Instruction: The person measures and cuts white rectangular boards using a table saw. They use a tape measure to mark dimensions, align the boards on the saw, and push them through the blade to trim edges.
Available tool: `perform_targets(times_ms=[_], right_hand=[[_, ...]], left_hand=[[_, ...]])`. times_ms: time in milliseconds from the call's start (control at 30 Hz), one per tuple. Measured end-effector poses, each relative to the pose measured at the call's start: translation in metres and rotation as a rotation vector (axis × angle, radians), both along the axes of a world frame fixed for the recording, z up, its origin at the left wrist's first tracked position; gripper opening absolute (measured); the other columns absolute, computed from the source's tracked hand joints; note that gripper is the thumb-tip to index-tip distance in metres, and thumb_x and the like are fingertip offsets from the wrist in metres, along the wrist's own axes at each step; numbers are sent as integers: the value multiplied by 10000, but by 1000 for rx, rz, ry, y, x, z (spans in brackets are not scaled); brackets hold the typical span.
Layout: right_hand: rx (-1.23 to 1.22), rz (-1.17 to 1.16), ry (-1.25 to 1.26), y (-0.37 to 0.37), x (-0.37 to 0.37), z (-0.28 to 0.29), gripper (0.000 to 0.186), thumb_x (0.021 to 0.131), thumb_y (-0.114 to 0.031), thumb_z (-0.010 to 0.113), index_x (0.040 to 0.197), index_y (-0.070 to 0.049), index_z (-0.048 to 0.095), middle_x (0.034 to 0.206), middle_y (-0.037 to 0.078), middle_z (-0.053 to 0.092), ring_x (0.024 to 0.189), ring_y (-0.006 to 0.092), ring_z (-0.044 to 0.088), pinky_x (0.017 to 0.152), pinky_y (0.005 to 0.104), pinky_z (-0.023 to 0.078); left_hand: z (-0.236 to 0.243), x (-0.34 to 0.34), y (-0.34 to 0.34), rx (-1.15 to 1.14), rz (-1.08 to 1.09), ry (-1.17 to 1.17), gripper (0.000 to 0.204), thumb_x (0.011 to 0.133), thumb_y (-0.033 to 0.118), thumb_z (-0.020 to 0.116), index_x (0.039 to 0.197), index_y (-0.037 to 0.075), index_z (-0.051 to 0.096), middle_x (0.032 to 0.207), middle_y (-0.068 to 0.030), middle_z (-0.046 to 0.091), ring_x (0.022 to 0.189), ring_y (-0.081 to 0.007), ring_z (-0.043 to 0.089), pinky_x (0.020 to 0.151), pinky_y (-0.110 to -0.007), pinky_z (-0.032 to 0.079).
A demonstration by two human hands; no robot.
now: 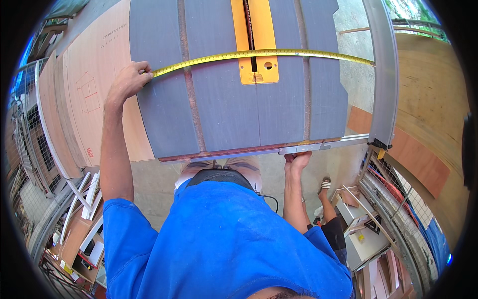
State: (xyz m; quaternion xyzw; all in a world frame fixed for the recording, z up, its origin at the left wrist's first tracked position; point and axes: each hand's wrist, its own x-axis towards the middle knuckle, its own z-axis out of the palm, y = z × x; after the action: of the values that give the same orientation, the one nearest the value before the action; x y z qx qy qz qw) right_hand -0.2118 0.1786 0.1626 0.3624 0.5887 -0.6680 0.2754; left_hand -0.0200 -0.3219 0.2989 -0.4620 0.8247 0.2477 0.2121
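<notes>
My left hand [133, 79] is closed on the near end of a yellow tape measure [214, 59], at the left edge of the grey saw table [224, 109]. The tape bows across the table and over the yellow throat plate [259, 70] with its dark slot. Its far end meets the silver rip fence [382, 74] on the right. Below the table's front edge, my right hand [298, 160] is curled against the front rail [303, 148], its fingertips partly hidden by it.
Left of the saw table lies a wooden side panel [99, 89] with red and dark pencil marks. A large plywood sheet [428, 84] stands beyond the fence. Behind me at right, a person's leg with a striped sandal [325, 183] shows. Offcuts fill a rack [82, 224] at lower left.
</notes>
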Motion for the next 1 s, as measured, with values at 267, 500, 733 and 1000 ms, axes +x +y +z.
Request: perform_targets(times_ms=[267, 500, 733, 1000], right_hand=[[-12, -11, 3, -4, -3, -6, 373, 982, -421, 342, 706, -188, 435, 534, -56, 330, 393, 107, 283, 367, 257, 205], [-32, -6, 18, -3, -3, -9, 376, 981, -433, 342, 707, -195, 438, 534, -59, 331, 392, 104, 284, 364, 259, 197], [-40, 6, 12, -2, -4, -9, 389, 984, -452, 340, 708, -196, 438, 531, -60, 327, 391, 103, 279, 366, 261, 191], [-35, 0, 20, -4, -3, -8, 397, 987, -449, 347, 698, -187, 423, 528, -56, 324, 391, 105, 278, 368, 263, 194]], left_hand=[[0, -5, -2, -13, 7, -28, 274, 833, 268, 606, 998, 67, 690, 975, -164, 604, 896, -279, 603, 793, -409, 477], [-1, -4, -2, -30, 9, -21, 270, 840, 264, 610, 1001, 63, 694, 956, -162, 611, 878, -278, 605, 791, -407, 479], [1, -5, -1, -18, 13, -7, 270, 844, 256, 610, 997, 50, 693, 938, -160, 619, 848, -265, 609, 775, -403, 480], [1, -5, -2, -3, 20, -25, 273, 834, 254, 607, 997, 52, 690, 950, -162, 621, 840, -265, 610, 764, -406, 480]])
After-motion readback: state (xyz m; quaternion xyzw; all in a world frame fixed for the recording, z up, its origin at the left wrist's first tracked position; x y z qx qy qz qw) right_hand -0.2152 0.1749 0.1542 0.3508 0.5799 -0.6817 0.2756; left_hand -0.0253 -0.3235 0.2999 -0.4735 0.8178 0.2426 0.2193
